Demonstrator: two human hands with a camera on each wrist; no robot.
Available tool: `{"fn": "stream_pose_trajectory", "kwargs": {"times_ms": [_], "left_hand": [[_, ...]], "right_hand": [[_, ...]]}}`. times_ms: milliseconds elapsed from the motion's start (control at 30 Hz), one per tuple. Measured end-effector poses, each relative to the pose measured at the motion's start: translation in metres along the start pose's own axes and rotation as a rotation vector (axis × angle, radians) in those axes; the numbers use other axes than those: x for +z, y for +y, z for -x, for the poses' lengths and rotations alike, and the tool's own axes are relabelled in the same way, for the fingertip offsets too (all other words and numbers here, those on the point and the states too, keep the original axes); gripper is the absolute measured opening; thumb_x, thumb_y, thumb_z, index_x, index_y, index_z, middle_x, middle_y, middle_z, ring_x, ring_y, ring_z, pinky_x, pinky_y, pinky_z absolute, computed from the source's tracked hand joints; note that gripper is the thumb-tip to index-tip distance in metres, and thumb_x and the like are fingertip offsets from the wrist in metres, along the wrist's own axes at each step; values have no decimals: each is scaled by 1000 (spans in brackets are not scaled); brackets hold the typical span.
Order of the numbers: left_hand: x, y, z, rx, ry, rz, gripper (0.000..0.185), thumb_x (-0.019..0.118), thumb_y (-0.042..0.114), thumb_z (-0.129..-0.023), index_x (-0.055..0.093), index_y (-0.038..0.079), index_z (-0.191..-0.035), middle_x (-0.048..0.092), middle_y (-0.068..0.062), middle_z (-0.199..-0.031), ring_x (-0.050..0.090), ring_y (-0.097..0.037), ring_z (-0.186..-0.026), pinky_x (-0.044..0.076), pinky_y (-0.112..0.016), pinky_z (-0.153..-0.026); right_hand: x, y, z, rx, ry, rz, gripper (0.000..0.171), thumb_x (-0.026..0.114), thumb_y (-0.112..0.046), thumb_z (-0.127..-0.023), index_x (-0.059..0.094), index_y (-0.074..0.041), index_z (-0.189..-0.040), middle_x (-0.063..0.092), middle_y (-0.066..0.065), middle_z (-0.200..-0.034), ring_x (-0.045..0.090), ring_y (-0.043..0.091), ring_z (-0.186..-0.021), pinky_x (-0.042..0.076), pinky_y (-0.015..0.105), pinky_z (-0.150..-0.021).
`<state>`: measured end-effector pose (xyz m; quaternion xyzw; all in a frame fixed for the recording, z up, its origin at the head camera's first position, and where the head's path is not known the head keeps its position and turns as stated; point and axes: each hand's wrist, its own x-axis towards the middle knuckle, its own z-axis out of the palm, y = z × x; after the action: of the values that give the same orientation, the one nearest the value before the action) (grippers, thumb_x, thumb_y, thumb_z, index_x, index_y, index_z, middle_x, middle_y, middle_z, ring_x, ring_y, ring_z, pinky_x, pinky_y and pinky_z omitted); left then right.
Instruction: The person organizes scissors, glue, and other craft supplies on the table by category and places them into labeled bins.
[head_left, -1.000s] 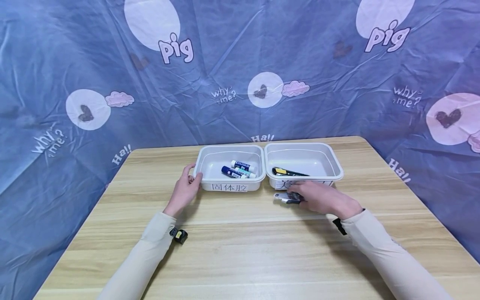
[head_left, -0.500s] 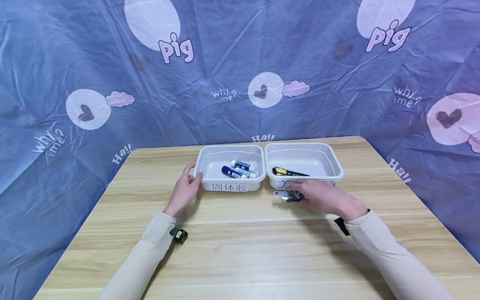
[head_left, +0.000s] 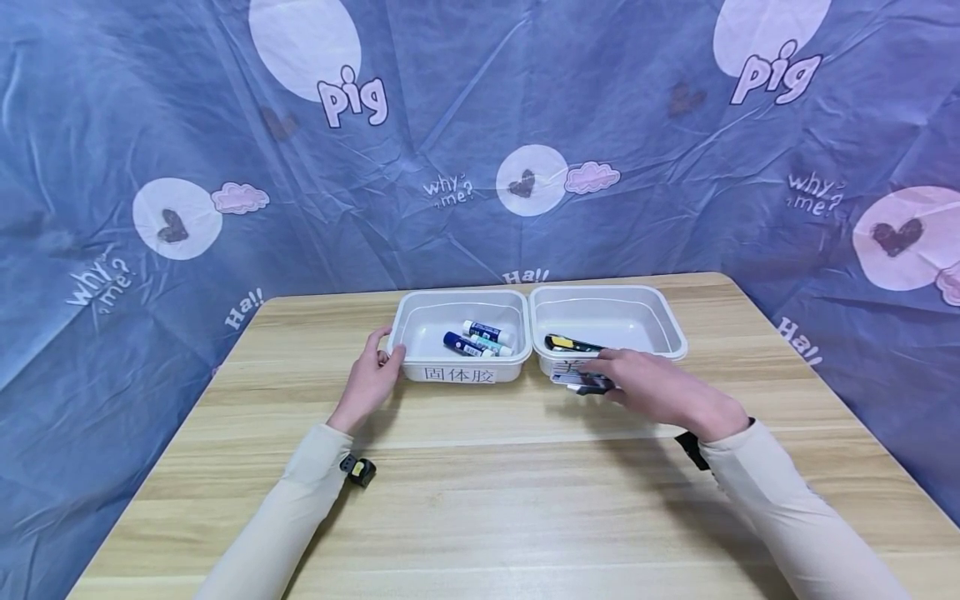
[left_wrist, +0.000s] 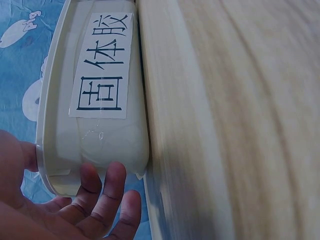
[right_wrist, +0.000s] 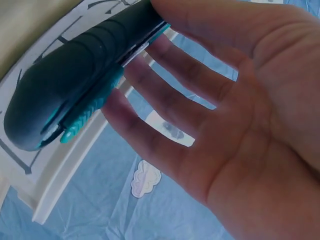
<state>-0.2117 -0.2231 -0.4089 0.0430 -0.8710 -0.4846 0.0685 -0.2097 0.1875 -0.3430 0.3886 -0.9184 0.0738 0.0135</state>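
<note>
My left hand (head_left: 371, 375) grips the left corner of a white plastic bin (head_left: 411, 367), its thumb at the rim in the left wrist view. Several glue sticks (head_left: 461, 343) lie in this bin. In my right hand (head_left: 667, 393) is a utility knife (right_wrist: 65, 85), pinched between thumb and fingers, with a dark handle and teal slider. The head view has it in front of the second white bin (head_left: 670, 348), overlapping the label, its blade end pointing left and partly blurred. Inside that bin rests a black and yellow utility knife (head_left: 573, 342).
Both bins stand side by side near the back edge of the wooden table (head_left: 465, 500). A blue printed cloth (head_left: 480, 100) hangs right behind. Paper labels with printed characters (left_wrist: 102, 65) are stuck on the bin fronts.
My right hand has lifted the utility knife slightly from in front of the right bin, up to its label, drifting a little right. The left hand and bins have stayed put.
</note>
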Motion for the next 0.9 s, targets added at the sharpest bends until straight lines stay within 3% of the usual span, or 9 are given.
{"fn": "stream_pose_trajectory", "kwargs": {"times_ms": [400,633,900], "left_hand": [[1,0,1,-2,-6,9,54,49,32,-108,35,12,-156,55,-1,-76,54,-16,-71,42,-32,-72],[-1,1,2,-5,-8,13,54,49,33,-108,34,14,-156,60,-11,-82,55,-18,-72,43,-32,-69],[-1,1,2,-4,-12,8,54,48,33,-108,34,14,-157,61,-14,-84,55,-19,-73,43,-31,-67]], "right_hand": [[-10,3,4,-24,80,35,46,79,2,-83,70,-10,-126,65,2,-99,66,22,-89,55,44,-72],[-13,8,4,-8,116,52,48,78,2,-83,68,-6,-130,69,10,-112,68,31,-102,56,51,-80],[-12,13,2,-35,165,84,49,77,4,-84,67,-4,-132,69,15,-114,67,33,-103,55,51,-85]]}}
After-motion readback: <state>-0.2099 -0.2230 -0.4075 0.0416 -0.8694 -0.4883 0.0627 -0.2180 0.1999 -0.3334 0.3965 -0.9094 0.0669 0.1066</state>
